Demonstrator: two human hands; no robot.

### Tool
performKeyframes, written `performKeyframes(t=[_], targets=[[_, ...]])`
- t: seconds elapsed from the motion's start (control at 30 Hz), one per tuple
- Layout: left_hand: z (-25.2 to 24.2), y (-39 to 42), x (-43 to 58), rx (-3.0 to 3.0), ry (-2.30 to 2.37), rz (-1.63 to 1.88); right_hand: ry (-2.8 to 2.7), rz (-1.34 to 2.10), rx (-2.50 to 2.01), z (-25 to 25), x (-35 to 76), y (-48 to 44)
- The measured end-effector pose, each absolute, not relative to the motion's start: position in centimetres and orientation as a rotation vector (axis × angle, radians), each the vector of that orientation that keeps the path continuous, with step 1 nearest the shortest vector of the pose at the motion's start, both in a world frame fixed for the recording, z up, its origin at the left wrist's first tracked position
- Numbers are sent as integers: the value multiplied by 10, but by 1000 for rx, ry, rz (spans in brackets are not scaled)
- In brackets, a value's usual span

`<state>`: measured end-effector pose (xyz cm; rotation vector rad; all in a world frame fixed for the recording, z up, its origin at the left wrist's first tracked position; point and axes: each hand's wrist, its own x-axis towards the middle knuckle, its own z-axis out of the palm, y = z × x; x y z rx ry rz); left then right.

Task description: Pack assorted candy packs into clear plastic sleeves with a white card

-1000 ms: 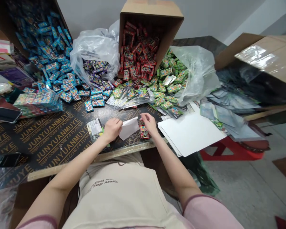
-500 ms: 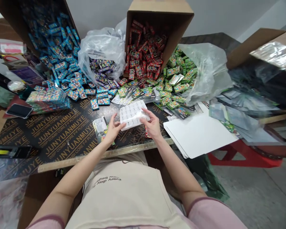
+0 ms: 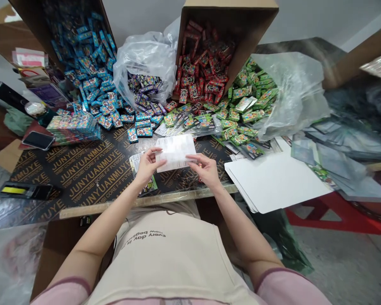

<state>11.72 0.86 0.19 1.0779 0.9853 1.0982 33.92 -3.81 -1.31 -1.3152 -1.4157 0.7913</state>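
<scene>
Between both hands I hold a small white label sheet [image 3: 176, 153] above the front of the table. My left hand [image 3: 147, 166] pinches its left edge, thumb in front. At the right edge my right hand [image 3: 205, 170] is closed on it, thumb and fingers pressed together. Only a faint grey print shows on the sheet's face. Under and behind my left hand lies a printed card pack [image 3: 150, 185], partly covered. A small red packet [image 3: 200, 173] is mostly hidden beside my right hand.
Blue [image 3: 97, 84], purple [image 3: 146, 84], red [image 3: 203, 76] and green [image 3: 254, 91] small boxes are heaped at the back. White boards [image 3: 276, 182] overhang the front edge at right. A stacked block of boxes [image 3: 73, 127] and a phone [image 3: 38, 140] lie left.
The label sheet's rows of printed labels were plain to see before; now its face looks mostly blank white. My left fingers have curled in at its edge. The whole view has shifted slightly.
</scene>
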Motion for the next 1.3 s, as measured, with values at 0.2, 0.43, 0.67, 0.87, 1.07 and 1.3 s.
performKeyframes(t=[0.2,0.43,0.67,0.87,1.07,1.3], targets=[[-4,5,115,1195,1082,947,-1229,976,-1341,-15,332,-39],[14,13,107,1670,1365,1016,-1506,462,-1586,12,329,-44],[1,25,105,1325,1122,564,-1355,1149,-1431,-1,341,-39],[-9,22,105,1168,1145,556,-1535,786,-1381,-10,343,-45],[-6,19,105,978,1116,530,-1671,428,-1250,-17,346,-47],[-13,16,102,1082,1175,585,-1179,628,-1167,-12,343,-38]])
